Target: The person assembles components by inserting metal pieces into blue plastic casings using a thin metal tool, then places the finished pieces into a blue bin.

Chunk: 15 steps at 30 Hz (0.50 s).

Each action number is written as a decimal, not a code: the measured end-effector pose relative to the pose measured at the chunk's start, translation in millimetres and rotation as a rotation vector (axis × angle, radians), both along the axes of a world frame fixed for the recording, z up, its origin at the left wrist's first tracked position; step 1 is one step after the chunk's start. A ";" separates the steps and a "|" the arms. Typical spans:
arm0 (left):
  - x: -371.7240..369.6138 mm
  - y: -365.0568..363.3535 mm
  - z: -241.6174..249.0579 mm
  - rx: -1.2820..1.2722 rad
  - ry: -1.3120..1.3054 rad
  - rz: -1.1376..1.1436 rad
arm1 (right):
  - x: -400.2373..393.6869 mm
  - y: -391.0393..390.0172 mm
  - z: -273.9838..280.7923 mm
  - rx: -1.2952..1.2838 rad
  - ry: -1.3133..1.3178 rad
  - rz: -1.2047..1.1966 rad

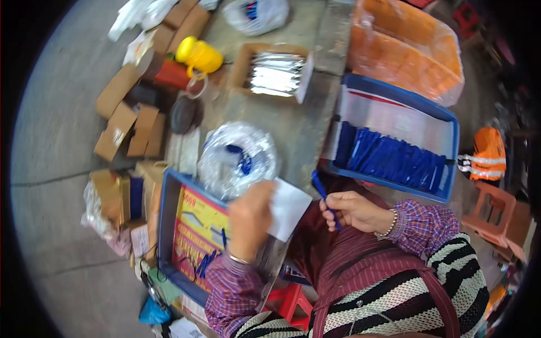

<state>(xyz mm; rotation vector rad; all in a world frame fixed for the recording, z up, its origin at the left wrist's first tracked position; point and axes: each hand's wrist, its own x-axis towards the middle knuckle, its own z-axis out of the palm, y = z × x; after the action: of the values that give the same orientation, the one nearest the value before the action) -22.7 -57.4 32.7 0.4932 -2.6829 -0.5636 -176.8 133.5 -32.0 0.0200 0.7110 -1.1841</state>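
My right hand (355, 211) is closed around a slim dark blue plastic piece (319, 185), which looks like a handle; its wider end sticks up past my fingers and its tip shows below them. My left hand (251, 219) is smeared by motion, so its fingers cannot be made out. It is over the edge of a white sheet (289, 209), beside a clear plastic bag (217, 160) with small dark blue parts in it. Below that hand, a blue bin (167, 217) holds a yellow and red printed card (194, 217) and a few blue pieces (206, 263).
A blue crate (451, 163) to the right holds many blue pieces. Behind it stands an orange plastic-lined crate (406, 62). On the table are a carton (242, 67) of shiny metal strips and a yellow bottle (200, 55). A red stool (293, 301) is below.
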 end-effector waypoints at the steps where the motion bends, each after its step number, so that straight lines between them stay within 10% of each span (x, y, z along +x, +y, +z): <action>1: -8.4 -20.7 5.4 -0.020 -0.121 0.106 | -1.0 4.1 -3.4 0.006 -0.011 0.016; 15: -21.9 -66.6 -38.8 -0.105 -0.322 0.186 | 6.3 22.4 -22.5 -0.002 0.084 0.097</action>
<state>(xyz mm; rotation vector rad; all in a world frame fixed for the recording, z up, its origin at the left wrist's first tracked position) -44.6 -124.0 -6.2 0.8566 -2.9030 -0.3098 -170.5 155.9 -54.6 -0.0656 0.7769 -1.0972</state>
